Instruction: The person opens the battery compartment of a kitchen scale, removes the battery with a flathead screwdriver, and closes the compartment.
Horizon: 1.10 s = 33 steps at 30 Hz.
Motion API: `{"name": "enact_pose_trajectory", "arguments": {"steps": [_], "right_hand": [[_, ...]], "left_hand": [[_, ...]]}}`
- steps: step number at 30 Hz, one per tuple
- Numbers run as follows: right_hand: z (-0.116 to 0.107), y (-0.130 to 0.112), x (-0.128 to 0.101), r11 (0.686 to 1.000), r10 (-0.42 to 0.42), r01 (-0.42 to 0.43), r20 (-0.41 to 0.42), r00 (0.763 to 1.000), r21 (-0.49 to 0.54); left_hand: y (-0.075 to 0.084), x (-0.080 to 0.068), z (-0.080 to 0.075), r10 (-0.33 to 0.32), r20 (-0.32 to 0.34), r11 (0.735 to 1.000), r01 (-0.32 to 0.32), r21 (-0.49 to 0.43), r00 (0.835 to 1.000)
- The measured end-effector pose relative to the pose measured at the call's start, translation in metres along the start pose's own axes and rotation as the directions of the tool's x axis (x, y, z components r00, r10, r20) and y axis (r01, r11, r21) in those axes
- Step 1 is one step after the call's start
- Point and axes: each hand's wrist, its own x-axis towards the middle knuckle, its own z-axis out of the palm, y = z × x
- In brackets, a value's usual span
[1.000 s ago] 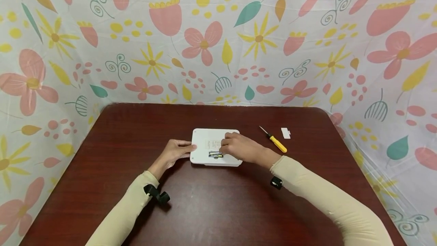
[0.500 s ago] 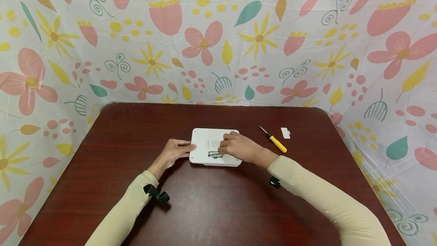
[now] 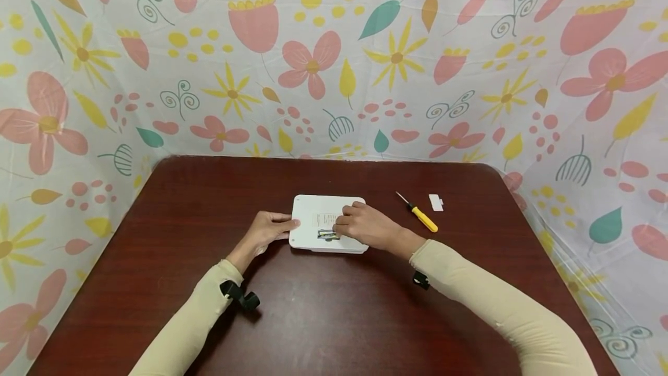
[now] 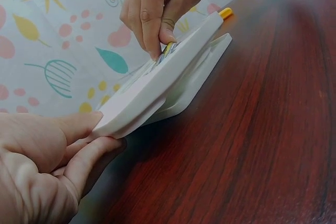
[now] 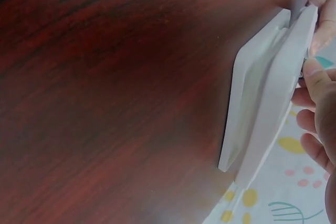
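Note:
A flat white battery-powered device (image 3: 305, 210) lies underside up on the table, a printed label and an uncovered battery compartment facing upward. Batteries (image 3: 326, 235) show in that compartment. My left hand (image 3: 267, 231) pinches the device's left edge, thumb on top and fingers beneath, as the left wrist view shows. Over the compartment, my right hand (image 3: 371, 226) bends down with thumb and fingertip on a battery (image 4: 169, 49), which they partly hide. In the right wrist view the right thumb (image 5: 314, 74) sits close at the device's upper face.
Right of the device lies a screwdriver (image 3: 425, 219) with a yellow handle. Beside it is a small white battery cover (image 3: 436, 202). The dark wooden table (image 3: 313, 312) ends at a flower-patterned curtain (image 3: 313, 115) behind and at both sides.

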Motion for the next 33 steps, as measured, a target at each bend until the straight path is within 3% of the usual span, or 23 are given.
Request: {"name": "enact_pose_trajectory", "arguments": {"steps": [11, 20, 33], "right_hand": [[-0.0002, 0.0017, 0.0016, 1.000, -0.016, 0.016, 0.008, 1.000, 0.010], [0.0006, 0.0014, 0.0047, 0.988, -0.145, 0.144, -0.015, 0.989, -0.056], [0.0013, 0.0013, 0.0037, 0.984, -0.155, 0.156, 0.020, 0.988, -0.083]], "left_hand": [[-0.0027, 0.0030, -0.0017, -0.005, -0.002, 1.000, 0.005, -0.004, 1.000], [-0.0025, 0.0030, -0.0023, 0.000, -0.003, 1.000, 0.000, 0.009, 1.000], [-0.0008, 0.0016, -0.0027, -0.010, -0.008, 1.000, 0.010, 0.012, 1.000]]}}
